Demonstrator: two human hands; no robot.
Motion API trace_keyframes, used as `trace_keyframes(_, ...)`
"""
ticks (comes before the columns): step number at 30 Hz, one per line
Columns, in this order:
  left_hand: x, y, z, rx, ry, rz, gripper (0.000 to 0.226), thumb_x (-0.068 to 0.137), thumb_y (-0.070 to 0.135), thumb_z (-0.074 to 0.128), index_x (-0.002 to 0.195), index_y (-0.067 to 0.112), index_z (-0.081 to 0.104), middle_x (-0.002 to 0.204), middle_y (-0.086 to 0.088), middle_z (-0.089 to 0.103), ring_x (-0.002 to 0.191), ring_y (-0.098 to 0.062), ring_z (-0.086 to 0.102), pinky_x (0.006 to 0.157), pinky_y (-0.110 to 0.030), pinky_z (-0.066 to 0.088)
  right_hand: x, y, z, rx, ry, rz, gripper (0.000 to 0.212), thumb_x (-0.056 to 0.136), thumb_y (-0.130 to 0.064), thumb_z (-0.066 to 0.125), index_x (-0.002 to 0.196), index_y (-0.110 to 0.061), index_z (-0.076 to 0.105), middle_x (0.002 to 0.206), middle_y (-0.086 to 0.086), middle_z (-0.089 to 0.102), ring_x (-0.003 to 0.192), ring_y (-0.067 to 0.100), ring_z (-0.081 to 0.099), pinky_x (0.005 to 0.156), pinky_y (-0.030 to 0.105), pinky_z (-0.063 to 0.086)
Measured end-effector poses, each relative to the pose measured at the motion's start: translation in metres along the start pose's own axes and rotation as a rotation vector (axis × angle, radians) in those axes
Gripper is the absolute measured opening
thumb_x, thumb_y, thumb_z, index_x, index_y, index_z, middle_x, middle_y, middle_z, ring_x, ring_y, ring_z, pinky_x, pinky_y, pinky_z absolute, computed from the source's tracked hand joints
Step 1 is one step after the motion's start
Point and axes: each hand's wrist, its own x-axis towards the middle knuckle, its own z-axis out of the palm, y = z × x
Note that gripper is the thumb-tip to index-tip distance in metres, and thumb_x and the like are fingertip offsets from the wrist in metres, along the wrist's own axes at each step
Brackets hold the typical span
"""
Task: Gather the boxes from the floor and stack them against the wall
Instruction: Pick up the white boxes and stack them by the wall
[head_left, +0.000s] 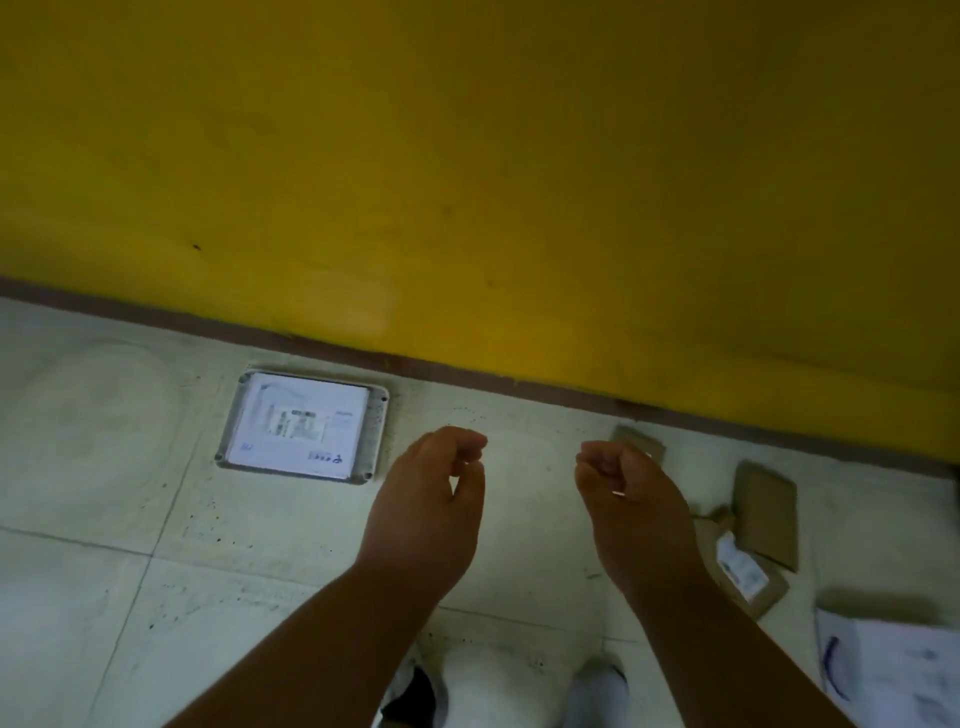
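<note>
left hand (431, 499) and right hand (628, 493) out over floor (104, 597) near yellow wall (467, 156), fingers loosely curled, holding nothing. grey flat box (304, 427) lying just off wall, left of hands. brown cardboard boxes (763, 514) lying near wall, right of hands.

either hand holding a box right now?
No. The left hand and right hand hang loosely curled and empty above the floor, while the brown boxes lie flat beside them.

One head-worn view looks steeply down and forward, close over the floor (104, 597), facing the yellow wall (467, 156) just ahead.
</note>
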Motion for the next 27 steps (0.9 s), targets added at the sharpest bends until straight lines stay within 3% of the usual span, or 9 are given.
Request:
trace_keyframes(3,-0.017,0.042,0.053,0.04,-0.076,0.063,0.022,0.097,0.021,0.051,0.114,0.032,0.061,0.107,0.016,0.063,0.093,0.006,0.055,0.072,-0.006,0.037,-0.012,0.047,-0.052,0.101,0.081,0.074,0.012,0.093,-0.025,0.06,0.103,-0.024,0.065,0.09,-0.014,0.064,0.08,-0.001,0.058,0.077,0.021,0.046)
trace_keyframes(8,-0.052,0.12,0.14,0.135,-0.229,0.239,0.021,0.097,0.022,0.051,0.112,0.033,0.061,0.105,0.018,0.062,0.092,0.008,0.053,0.074,-0.005,0.035,-0.038,0.112,-0.147,0.259,0.204,0.208,0.013,0.092,-0.026,0.06,0.104,-0.028,0.066,0.102,-0.013,0.069,0.097,0.003,0.064,0.086,0.026,0.05)
trace_keyframes(11,-0.076,0.159,0.208,0.173,-0.318,0.282,0.02,0.097,0.023,0.051,0.106,0.039,0.055,0.104,0.018,0.062,0.091,0.009,0.054,0.07,-0.005,0.033,-0.055,0.161,-0.202,0.387,0.287,0.264,0.016,0.089,-0.02,0.063,0.088,-0.036,0.064,0.092,-0.017,0.069,0.091,-0.001,0.064,0.083,0.025,0.05)
trace_keyframes(14,-0.101,0.186,0.274,0.175,-0.397,0.276,0.016,0.097,0.024,0.051,0.106,0.036,0.058,0.104,0.015,0.063,0.092,-0.001,0.058,0.072,-0.013,0.038,-0.07,0.207,-0.244,0.453,0.364,0.328,0.02,0.088,-0.017,0.064,0.079,-0.035,0.061,0.085,-0.017,0.068,0.086,0.0,0.064,0.083,0.026,0.049)
trace_keyframes(18,-0.131,0.211,0.344,0.203,-0.53,0.275,0.016,0.098,0.026,0.049,0.107,0.036,0.057,0.095,0.017,0.061,0.083,0.0,0.057,0.064,-0.01,0.035,-0.086,0.265,-0.287,0.487,0.42,0.427,0.016,0.087,-0.025,0.065,0.1,-0.033,0.062,0.097,-0.018,0.067,0.09,-0.004,0.062,0.077,0.016,0.047)
trace_keyframes(20,-0.137,0.218,0.373,0.221,-0.595,0.283,0.017,0.098,0.028,0.048,0.11,0.038,0.057,0.097,0.016,0.062,0.081,-0.003,0.058,0.064,-0.014,0.038,-0.09,0.296,-0.303,0.445,0.462,0.462,0.019,0.088,-0.029,0.066,0.106,-0.03,0.06,0.099,-0.017,0.066,0.088,-0.006,0.062,0.072,0.012,0.045)
trace_keyframes(24,-0.133,0.218,0.4,0.265,-0.67,0.273,0.018,0.098,0.025,0.05,0.108,0.041,0.052,0.099,0.022,0.059,0.091,0.004,0.056,0.07,-0.012,0.038,-0.09,0.332,-0.325,0.506,0.558,0.548,0.016,0.09,-0.03,0.065,0.102,-0.034,0.056,0.101,-0.016,0.064,0.092,0.0,0.061,0.079,0.021,0.048)
trace_keyframes(27,-0.13,0.224,0.416,0.31,-0.701,0.228,0.016,0.098,0.023,0.051,0.109,0.035,0.054,0.1,0.015,0.06,0.098,-0.008,0.058,0.077,-0.022,0.041,-0.091,0.342,-0.346,0.622,0.658,0.631,0.016,0.089,-0.029,0.066,0.101,-0.034,0.057,0.101,-0.013,0.064,0.095,0.004,0.061,0.085,0.028,0.05)
